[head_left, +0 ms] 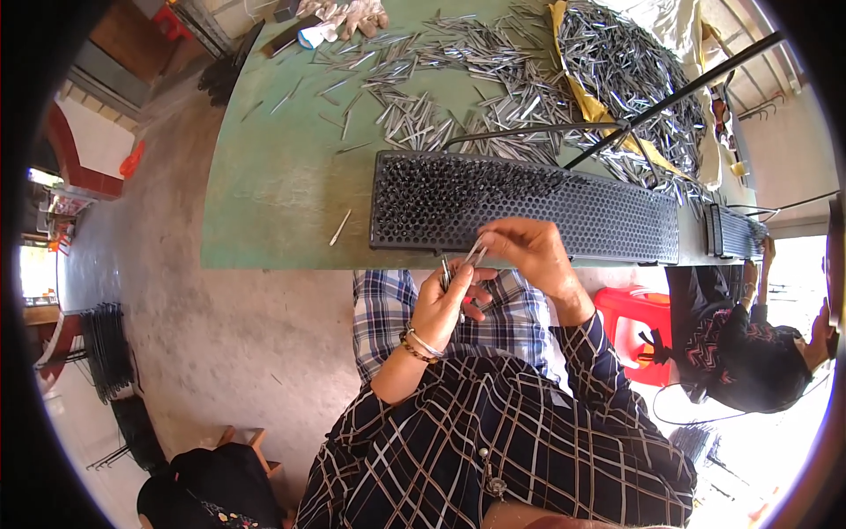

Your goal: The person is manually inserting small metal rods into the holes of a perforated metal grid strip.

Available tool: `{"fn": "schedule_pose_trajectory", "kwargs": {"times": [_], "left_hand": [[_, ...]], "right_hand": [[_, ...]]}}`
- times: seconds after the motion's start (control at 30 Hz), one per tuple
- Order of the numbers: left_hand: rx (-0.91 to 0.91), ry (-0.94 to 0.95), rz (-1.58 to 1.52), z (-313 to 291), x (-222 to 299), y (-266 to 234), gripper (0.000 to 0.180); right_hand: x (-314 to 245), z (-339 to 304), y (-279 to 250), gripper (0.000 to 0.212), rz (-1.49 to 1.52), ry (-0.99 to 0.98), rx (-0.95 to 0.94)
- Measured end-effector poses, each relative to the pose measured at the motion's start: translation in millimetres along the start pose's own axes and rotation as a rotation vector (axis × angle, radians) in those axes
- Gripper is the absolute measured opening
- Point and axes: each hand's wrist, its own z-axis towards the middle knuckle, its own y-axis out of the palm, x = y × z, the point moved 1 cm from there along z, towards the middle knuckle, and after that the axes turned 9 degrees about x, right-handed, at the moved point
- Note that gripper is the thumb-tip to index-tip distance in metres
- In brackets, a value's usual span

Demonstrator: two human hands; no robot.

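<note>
My left hand (434,309) is closed around a small bunch of slim metal strips (447,271), just off the table's near edge. Thumb and fingers of my right hand (531,253) pinch the top of a shiny metal strip (477,250) that rises beside the left fingertips. Right behind both hands lies a long black rack (608,214) with a honeycomb of round holes. Dark pieces seem to fill many holes in its left part; those at the right look bare. One pale strip (340,227) lies alone left of the rack.
Loose metal strips (423,119) are strewn over the green table (264,203). A big heap (630,70) sits on yellow-edged sacking at far right. Black rods (679,97) rise above the rack. Gloves (348,19) lie far left. A red stool (634,309) and another person (749,353) are at right.
</note>
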Motion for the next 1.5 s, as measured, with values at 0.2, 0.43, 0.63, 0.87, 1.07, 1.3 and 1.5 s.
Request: {"fn": "schedule_pose_trajectory", "kwargs": {"times": [0.2, 0.43, 0.63, 0.87, 1.07, 1.3, 1.5], "left_hand": [[-0.118, -0.158, -0.029, 3.1, -6.6, -1.6, 0.033], [-0.154, -0.227, -0.094, 0.8, -11.1, -4.1, 0.028], [-0.15, -0.253, -0.087, 1.4, -15.6, -7.6, 0.027], [-0.182, -0.283, -0.134, -0.9, -16.2, -7.8, 0.027], [-0.191, -0.439, -0.216, -5.2, -13.6, -6.2, 0.029], [-0.201, -0.36, -0.204, -1.9, -11.9, -7.6, 0.031], [-0.185, -0.293, -0.202, -1.4, -10.1, -8.7, 0.029]], "right_hand": [[-8.3, 22.4, -14.2, 0.02, -0.08, -0.15, 0.215], [-8.8, 31.6, -5.3, 0.017, -0.374, -0.36, 0.209], [0.6, 32.3, 5.2, 0.019, -0.542, -0.685, 0.223], [0.0, 31.4, 10.0, 0.021, -0.657, -0.791, 0.206], [11.9, 27.7, 12.0, 0.022, -0.584, -0.6, 0.306], [3.7, 30.5, 13.2, 0.026, -0.803, -0.749, 0.242], [-2.4, 24.5, 11.7, 0.024, -0.739, -0.743, 0.278]]}}
